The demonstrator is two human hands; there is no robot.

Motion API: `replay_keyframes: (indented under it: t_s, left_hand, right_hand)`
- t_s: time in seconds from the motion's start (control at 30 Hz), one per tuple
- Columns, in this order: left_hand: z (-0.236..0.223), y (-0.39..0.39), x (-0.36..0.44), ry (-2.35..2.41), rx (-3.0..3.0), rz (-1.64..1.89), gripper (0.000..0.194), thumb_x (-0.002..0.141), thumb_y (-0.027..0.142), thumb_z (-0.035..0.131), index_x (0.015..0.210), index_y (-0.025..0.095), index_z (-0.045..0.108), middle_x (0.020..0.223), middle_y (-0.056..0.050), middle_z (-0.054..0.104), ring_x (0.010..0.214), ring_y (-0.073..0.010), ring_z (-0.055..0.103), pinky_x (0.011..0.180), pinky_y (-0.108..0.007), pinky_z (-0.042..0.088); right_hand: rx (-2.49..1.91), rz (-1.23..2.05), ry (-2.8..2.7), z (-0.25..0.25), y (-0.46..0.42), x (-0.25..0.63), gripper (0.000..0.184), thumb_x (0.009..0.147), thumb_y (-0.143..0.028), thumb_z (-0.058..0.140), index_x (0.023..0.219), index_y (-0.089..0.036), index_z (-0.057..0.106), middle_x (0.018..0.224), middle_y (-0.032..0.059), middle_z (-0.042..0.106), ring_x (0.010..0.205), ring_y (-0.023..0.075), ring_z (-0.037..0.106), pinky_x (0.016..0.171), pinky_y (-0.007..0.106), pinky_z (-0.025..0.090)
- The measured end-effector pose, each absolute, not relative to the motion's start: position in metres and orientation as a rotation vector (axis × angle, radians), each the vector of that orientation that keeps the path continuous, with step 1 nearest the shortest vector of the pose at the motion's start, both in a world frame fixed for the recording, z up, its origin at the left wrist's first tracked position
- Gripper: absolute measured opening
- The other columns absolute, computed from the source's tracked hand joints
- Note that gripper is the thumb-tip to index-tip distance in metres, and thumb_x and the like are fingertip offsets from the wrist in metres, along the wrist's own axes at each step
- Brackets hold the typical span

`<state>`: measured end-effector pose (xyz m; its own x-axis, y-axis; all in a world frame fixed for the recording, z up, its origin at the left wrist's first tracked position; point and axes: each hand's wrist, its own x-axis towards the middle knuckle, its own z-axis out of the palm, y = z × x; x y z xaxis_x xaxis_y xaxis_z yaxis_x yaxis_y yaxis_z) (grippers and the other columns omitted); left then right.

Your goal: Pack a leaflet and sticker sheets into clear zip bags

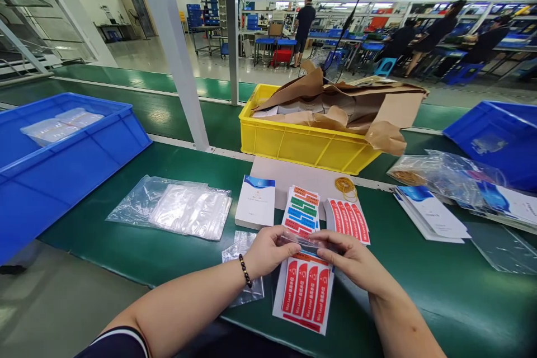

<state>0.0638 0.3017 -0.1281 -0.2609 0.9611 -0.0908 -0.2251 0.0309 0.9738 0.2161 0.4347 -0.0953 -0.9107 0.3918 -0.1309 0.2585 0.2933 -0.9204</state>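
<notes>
Both of my hands are closed on the edge of a clear plastic bag (308, 245), fingers behind and thumbs in front. My left hand (272, 251) pinches one side, and my right hand (350, 260) grips the other. Below them hangs a sheet of red labels (306, 293) with an orange strip on top; whether it is fully inside the bag I cannot tell. Beneath my left wrist lie empty clear bags (241, 260). Just beyond my fingers are a stack of multicoloured label sheets (301, 210), a stack of red label sheets (347, 221) and a stack of white booklets (255, 201).
A pile of clear bags (191, 210) lies left, beside a blue bin (75, 162). A yellow crate (302, 145) holding brown paper stands behind. Rubber bands (345, 185) lie near it. Loose booklets (432, 215) and another blue bin (499, 140) are right. People work in the background.
</notes>
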Motion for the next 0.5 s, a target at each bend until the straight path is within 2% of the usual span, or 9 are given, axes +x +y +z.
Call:
replay_keyframes:
  t_s: [0.1,0.23,0.33,0.5]
  left_hand:
    - [-0.1283,0.3021,0.0638,1.337,0.84,1.448,0.026,0.07,0.038,0.059,0.069,0.013,0.051,0.071,-0.003,0.059,0.067,-0.014,0.056,0.061,-0.025,0.043]
    - [-0.1238,0.3008,0.0635,1.327,0.83,1.455,0.027,0.069,0.039,0.06,0.071,0.014,0.05,0.071,-0.002,0.059,0.068,-0.015,0.057,0.062,-0.026,0.043]
    - [-0.1235,0.3006,0.0634,1.308,0.82,1.48,0.027,0.068,0.04,0.06,0.072,0.015,0.051,0.072,-0.002,0.06,0.068,-0.0145,0.057,0.063,-0.025,0.043]
    - [-0.1304,0.3016,0.0645,1.348,0.869,1.523,0.025,0.069,0.037,0.06,0.068,0.013,0.053,0.067,-0.001,0.057,0.063,-0.0115,0.052,0.061,-0.023,0.041]
  right_hand:
    - [-0.713,1.725,-2.369,-0.0968,0.4336,0.2164,0.039,0.074,-0.033,0.059,0.111,-0.021,0.053,0.074,0.0005,0.055,0.067,0.0133,0.052,0.061,0.025,0.043]
    - [-0.727,1.787,-2.381,-0.0968,0.4297,0.2123,0.026,0.073,-0.034,0.06,0.093,-0.017,0.059,0.083,0.0033,0.059,0.075,0.0159,0.054,0.064,0.027,0.044]
    - [-0.697,1.83,-2.35,-0.0988,0.4283,0.2095,0.021,0.074,-0.036,0.058,0.077,-0.015,0.058,0.078,0.0031,0.059,0.071,0.0155,0.055,0.061,0.026,0.044]
    - [-0.713,1.86,-2.306,-0.1013,0.4263,0.2068,0.024,0.073,-0.038,0.058,0.077,-0.015,0.057,0.076,0.003,0.059,0.07,0.0158,0.055,0.06,0.026,0.044]
